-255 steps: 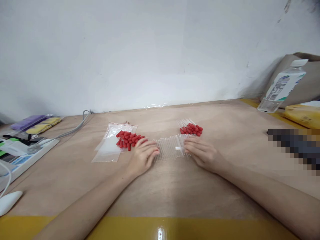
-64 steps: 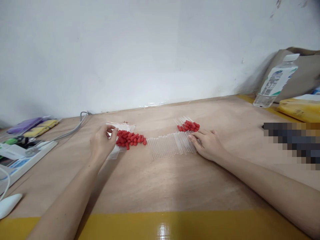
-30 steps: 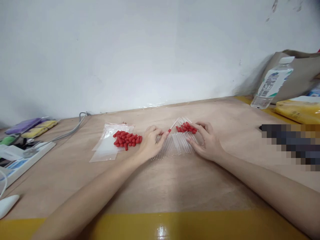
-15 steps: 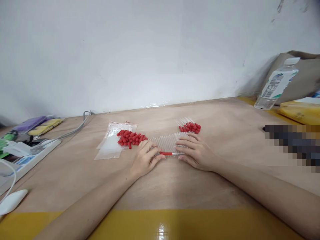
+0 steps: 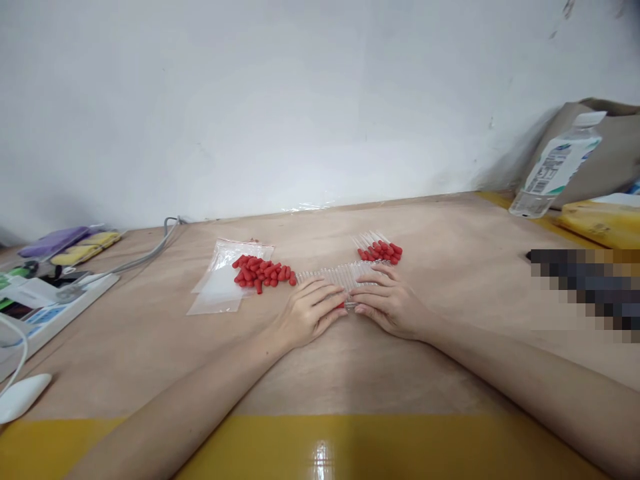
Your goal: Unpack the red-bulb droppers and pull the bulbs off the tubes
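Note:
My left hand [image 5: 310, 312] is closed on a red rubber dropper bulb [image 5: 342, 305], mostly covered by the fingers. Facing it, my right hand [image 5: 391, 301] pinches a thin glass dropper tube [image 5: 351, 305], which lies in line with the bulb; the fingers hide how far the two overlap. Just behind both hands lies a row of clear glass tubes [image 5: 345, 275] side by side. A heap of loose red bulbs [image 5: 263, 272] is to the left of that row. Behind my right hand, several glass droppers with red bulbs [image 5: 383, 252] lie together.
Clear plastic bags [image 5: 213, 297] lie partly under the heap. On the left are a power strip [image 5: 75, 307], a grey cable [image 5: 145, 257], a white mouse-like object [image 5: 25, 398] and purple and yellow packets [image 5: 55, 241]. A water bottle [image 5: 557, 167] and a bag stand at the back right.
My left hand has slid right, closer to my right hand, and its fingers cover more of the red bulb. Less of the glass tube shows between the hands.

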`<state>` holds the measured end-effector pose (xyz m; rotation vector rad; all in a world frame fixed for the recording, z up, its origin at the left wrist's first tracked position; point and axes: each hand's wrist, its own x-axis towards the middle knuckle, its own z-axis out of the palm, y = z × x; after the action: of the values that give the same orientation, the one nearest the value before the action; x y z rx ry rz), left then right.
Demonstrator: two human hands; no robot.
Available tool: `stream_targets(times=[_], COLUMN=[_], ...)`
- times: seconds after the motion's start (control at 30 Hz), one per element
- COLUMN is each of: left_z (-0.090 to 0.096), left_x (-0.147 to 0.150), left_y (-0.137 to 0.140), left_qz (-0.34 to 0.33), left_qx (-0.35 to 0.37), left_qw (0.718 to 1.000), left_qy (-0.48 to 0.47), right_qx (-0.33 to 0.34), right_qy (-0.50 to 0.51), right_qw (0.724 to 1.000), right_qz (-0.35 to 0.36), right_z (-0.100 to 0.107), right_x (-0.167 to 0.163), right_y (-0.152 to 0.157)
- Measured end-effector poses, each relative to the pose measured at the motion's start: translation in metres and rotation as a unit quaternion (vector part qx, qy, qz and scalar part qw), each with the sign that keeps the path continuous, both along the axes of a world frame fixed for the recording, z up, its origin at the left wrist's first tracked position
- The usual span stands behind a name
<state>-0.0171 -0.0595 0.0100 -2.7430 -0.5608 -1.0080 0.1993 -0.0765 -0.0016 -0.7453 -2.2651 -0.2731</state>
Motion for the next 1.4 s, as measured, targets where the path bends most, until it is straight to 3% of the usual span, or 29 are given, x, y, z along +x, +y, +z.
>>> stream_targets(times=[0.53, 0.9, 1.4], left_z=[-0.001, 0.002, 0.003], left_x=[0.001, 0.0, -0.003], left_y=[-0.002, -0.004, -0.005], left_qz=[0.001, -0.006, -0.013], left_qx=[0.034, -0.007, -0.013], left_qw=[0.999, 1.0, 1.0], left_qy=[0.007, 0.025, 0.025], right_qx=[0.035, 0.072, 0.113], right_qy=[0.017, 0.017, -0.028], right_qw=[0.999, 0.996, 0.992], right_qz=[0.003, 0.054, 0.049], right_z=[0.001, 0.001, 0.0], right_x=[-0.006, -0.003, 0.008], right_y=[-0.003, -0.005, -0.005])
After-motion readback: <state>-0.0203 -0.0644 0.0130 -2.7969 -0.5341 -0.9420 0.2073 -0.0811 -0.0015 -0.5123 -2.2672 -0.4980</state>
